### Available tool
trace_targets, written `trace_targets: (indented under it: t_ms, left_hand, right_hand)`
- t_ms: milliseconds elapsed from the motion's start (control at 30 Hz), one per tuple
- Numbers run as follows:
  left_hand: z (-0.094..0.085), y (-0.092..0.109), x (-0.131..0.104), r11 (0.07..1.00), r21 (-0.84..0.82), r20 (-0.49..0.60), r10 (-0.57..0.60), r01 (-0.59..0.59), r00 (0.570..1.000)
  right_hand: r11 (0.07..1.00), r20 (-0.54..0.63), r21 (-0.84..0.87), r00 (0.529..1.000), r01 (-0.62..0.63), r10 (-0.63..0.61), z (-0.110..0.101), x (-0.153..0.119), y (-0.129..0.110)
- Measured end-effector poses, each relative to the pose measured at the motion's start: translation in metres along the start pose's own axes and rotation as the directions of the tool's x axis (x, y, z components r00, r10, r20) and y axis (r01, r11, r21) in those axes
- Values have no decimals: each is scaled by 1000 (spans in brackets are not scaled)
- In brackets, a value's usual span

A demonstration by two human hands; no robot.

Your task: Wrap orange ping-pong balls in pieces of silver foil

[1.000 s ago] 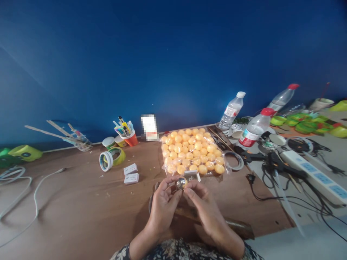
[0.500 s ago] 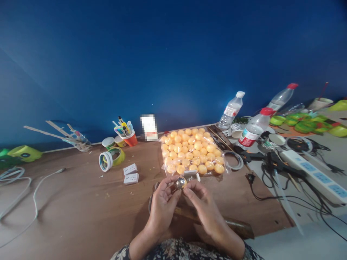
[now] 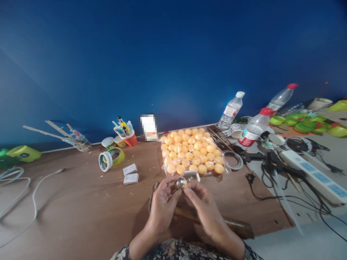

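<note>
A silver ball [image 3: 180, 183] sits in front of the chest, its edges covered by fingertips: the left hand [image 3: 163, 204] and the right hand [image 3: 202, 202] pinch it from either side between thumb and fingers. The yellowish patch on its right side may be only a reflection. Just beyond, a small white box [image 3: 195, 175] is half hidden by the fingers, its contents unclear, near a clear bag of orange balls [image 3: 193, 151]. A brown, rod-like thing [image 3: 240, 228] passes beneath the hands, its middle covered. Pixelation masks an upright white item [image 3: 149, 127]; the right edge crops the power strip [image 3: 316, 175].
</note>
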State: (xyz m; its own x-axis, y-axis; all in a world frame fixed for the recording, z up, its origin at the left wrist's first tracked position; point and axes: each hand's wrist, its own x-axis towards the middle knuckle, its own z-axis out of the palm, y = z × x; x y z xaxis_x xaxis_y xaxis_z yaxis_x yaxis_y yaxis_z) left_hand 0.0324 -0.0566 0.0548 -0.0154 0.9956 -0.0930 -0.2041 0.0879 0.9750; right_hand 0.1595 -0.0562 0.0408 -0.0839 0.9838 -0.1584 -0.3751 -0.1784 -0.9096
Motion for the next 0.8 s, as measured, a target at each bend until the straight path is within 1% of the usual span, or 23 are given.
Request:
trace_targets:
  t_ms: [133,300,667,800]
  left_hand:
    - [0,0,1,1000,10,0,8,-8,1000]
    - [-2,-1,-1,1000,1,9,3,-3,1000]
    - [-1,-3,0,1000,-1,9,-4,4,1000]
    - [-1,-2,0,999,19,12,28,-28,1000]
  right_hand:
    - [1000,12,-13,1000,10,-9,0,-1,1]
    - [1000,18,11,1000,-4,4,-1,-2,4]
    - [1000,8,5,1000,0,0,-1,-2,3]
    - [1000,5,21,1000,-10,10,2,-3,1]
